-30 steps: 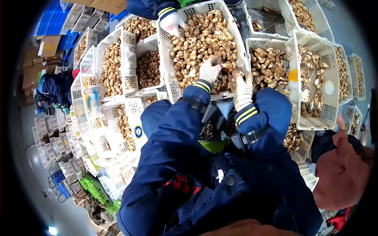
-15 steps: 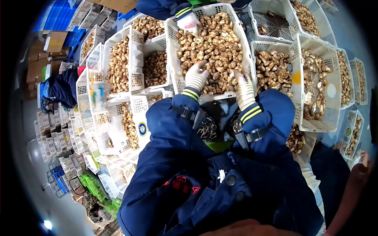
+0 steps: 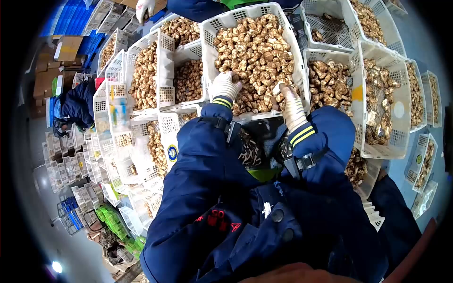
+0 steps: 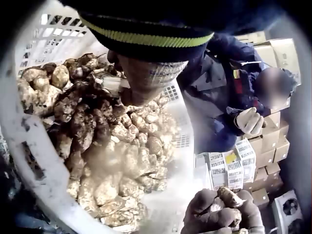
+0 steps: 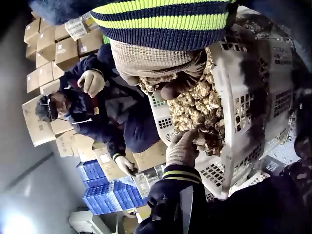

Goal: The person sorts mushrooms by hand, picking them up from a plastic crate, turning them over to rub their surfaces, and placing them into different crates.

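Note:
A white plastic crate (image 3: 302,70) full of knobbly brown-and-cream mushrooms (image 3: 257,52) stands in front of me. My left hand (image 3: 225,87), in a pale ribbed glove, reaches over the mushrooms by the left wall. In the left wrist view a pale mushroom (image 4: 114,85) lies close against its fingers; I cannot tell whether they grip it. At the near right corner, my right hand (image 3: 291,104) holds mushrooms just over the pile. The left wrist view shows several small mushrooms (image 4: 231,197) in those gloved fingers (image 4: 197,202).
More mushroom crates (image 3: 382,101) crowd the right, and others (image 3: 146,70) the left. Across the crate, another person's gloved hand (image 3: 145,8) hangs near the top edge. Cardboard boxes (image 5: 68,53) and blue crates (image 5: 109,195) are stacked behind that person.
My left hand has moved left across the crate, away from my right hand, which stays near the right corner. The other person's hand has left the crate toward the upper left.

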{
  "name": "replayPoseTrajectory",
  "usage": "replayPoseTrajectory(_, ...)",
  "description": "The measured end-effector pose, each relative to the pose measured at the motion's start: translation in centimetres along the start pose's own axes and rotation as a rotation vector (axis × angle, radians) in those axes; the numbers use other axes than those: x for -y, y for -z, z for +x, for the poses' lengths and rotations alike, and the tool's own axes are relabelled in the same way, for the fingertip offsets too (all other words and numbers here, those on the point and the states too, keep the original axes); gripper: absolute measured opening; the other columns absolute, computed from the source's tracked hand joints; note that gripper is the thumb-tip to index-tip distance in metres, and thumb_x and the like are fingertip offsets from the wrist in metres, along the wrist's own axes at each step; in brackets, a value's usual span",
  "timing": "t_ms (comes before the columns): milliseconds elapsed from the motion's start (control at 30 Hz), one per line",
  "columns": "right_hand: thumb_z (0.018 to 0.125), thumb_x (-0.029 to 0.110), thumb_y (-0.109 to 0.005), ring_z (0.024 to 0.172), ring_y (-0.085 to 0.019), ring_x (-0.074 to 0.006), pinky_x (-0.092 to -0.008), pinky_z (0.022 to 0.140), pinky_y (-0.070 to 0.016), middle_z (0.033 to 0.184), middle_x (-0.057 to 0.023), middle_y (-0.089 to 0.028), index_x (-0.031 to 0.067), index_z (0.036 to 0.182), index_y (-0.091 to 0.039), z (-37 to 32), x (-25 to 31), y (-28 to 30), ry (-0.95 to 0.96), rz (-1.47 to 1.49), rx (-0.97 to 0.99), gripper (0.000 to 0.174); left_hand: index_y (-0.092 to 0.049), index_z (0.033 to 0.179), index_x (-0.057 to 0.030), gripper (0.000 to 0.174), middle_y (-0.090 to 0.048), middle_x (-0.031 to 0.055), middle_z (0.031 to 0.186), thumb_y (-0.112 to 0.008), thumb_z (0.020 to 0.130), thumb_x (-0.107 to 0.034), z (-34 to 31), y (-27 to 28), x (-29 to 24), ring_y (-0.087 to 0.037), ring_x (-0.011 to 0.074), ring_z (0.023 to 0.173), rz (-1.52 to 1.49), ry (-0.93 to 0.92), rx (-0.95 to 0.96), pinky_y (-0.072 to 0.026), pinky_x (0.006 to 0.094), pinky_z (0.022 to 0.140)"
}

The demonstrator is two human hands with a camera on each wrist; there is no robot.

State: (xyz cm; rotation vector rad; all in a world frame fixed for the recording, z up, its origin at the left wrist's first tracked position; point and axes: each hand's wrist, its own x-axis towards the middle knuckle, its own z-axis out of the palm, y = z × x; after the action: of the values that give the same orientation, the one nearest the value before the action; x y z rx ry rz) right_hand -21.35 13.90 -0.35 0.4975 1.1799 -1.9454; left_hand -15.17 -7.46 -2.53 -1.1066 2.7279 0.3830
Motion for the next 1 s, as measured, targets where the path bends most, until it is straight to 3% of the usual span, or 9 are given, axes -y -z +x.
replayPoseTrajectory(100, 0.081, 0.033, -0.068, 0.068, -0.054, -0.0122, -0.0247, 0.055, -0.0449, 0.088, 0.0011, -0.054, 0.0073, 0.110, -0.056, 2.0, -1.2, 1.3, 0.079, -0.050, 0.033, 0.041, -0.064, 0.105, -0.0080, 0.037, -0.064, 0.0147, 0.099, -0.070, 0.072, -0.023, 1.8, -0.3, 0.9, -0.062, 0.0266, 0.088, -0.340, -0.004, 0.005, -0.0496, 0.0348, 0.083)
replayPoseTrajectory(233, 0.081, 0.034, -0.067, 0.076, -0.055, -0.0128, -0.0251, 0.055, -0.0462, 0.098, -0.0007, -0.054, 0.0070, 0.110, -0.056, 0.8, -0.5, 0.6, 0.039, 0.014, 0.028, 0.041, -0.058, 0.109, -0.0043, 0.032, -0.062, 0.0081, 0.089, -0.066, 0.080, -0.014, 2.3, -0.8, 1.0, -0.061, 0.0186, 0.079, -1.548, 0.236, 0.077, -0.0515, 0.0316, 0.071)
replayPoseTrajectory(267, 0.082, 0.033, -0.067, 0.075, -0.055, -0.0128, -0.0247, 0.054, -0.0470, 0.099, -0.0017, -0.054, 0.0059, 0.111, -0.054, 1.0, -0.5, 0.7, 0.035, 0.011, 0.040, 0.042, -0.057, 0.108, -0.0022, 0.032, -0.062, 0.0093, 0.091, -0.067, 0.081, -0.014, 1.3, 0.1, 0.2, -0.061, 0.0182, 0.079, -1.568, 0.277, 0.106, -0.0524, 0.0312, 0.067)
replayPoseTrajectory(500, 0.081, 0.033, -0.069, 0.068, -0.059, -0.0123, -0.0250, 0.053, -0.0486, 0.095, -0.0060, -0.059, -0.0001, 0.130, -0.040, 2.4, -1.7, 1.7, -0.029, -0.162, 0.237, 0.066, -0.055, 0.119, -0.0006, 0.052, -0.062, 0.0073, 0.102, -0.070, 0.081, -0.032, -1.7, -0.1, -3.3, -0.058, 0.0150, 0.090, -1.260, -0.102, 0.375, -0.0487, 0.0284, 0.079)
replayPoseTrajectory(633, 0.078, 0.038, -0.073, 0.072, -0.057, -0.0103, -0.0226, 0.054, -0.0466, 0.087, -0.0034, -0.059, -0.0013, 0.144, -0.013, 2.5, -2.2, 1.7, -0.004, -0.252, 0.304, 0.097, -0.054, 0.123, -0.0015, 0.045, -0.062, 0.0086, 0.110, -0.060, 0.089, -0.029, -3.2, -1.1, -5.6, -0.057, 0.0136, 0.099, -0.903, -0.261, 0.286, -0.0453, 0.0266, 0.086)
replayPoseTrajectory(733, 0.077, 0.035, -0.074, 0.078, -0.055, -0.0100, -0.0229, 0.057, -0.0464, 0.089, -0.0027, -0.059, -0.0011, 0.141, -0.023, 1.3, -1.9, 1.3, -0.007, -0.312, 0.241, 0.089, -0.056, 0.122, -0.0028, 0.040, -0.061, 0.0117, 0.113, -0.053, 0.093, -0.031, -4.0, -0.7, -5.6, -0.057, 0.0186, 0.104, -0.883, -0.333, 0.264, -0.0446, 0.0298, 0.090)
replayPoseTrajectory(833, 0.076, 0.031, -0.076, 0.081, -0.055, -0.0109, -0.0237, 0.062, -0.0467, 0.094, -0.0036, -0.060, -0.0003, 0.134, -0.035, 0.7, -1.2, 1.3, -0.005, -0.331, 0.474, 0.078, -0.055, 0.123, -0.0045, 0.040, -0.058, 0.0164, 0.119, -0.047, 0.095, -0.032, -4.2, -0.6, -4.6, -0.052, 0.0277, 0.114, -0.633, -0.541, 0.133, -0.0412, 0.0336, 0.096)
replayPoseTrajectory(967, 0.074, 0.018, -0.075, 0.082, -0.056, -0.0109, -0.0261, 0.074, -0.0469, 0.094, -0.0054, -0.062, -0.0003, 0.118, -0.052, 2.4, -3.1, 2.0, 0.164, -0.496, 0.447, 0.053, -0.054, 0.124, -0.0042, 0.041, -0.054, 0.0156, 0.125, -0.043, 0.096, -0.033, -4.1, -1.9, -3.7, -0.047, 0.0261, 0.121, -0.341, -0.747, 0.051, -0.0384, 0.0337, 0.100)
replayPoseTrajectory(1000, 0.076, 0.015, -0.073, 0.083, -0.056, -0.0109, -0.0260, 0.076, -0.0470, 0.095, -0.0049, -0.062, -0.0014, 0.116, -0.053, 3.4, -3.9, 2.8, 0.232, -0.594, 0.402, 0.047, -0.052, 0.126, -0.0042, 0.043, -0.054, 0.0153, 0.126, -0.043, 0.096, -0.034, -4.6, -0.3, -4.4, -0.049, 0.0262, 0.119, -0.477, -0.647, 0.166, -0.0386, 0.0328, 0.100)
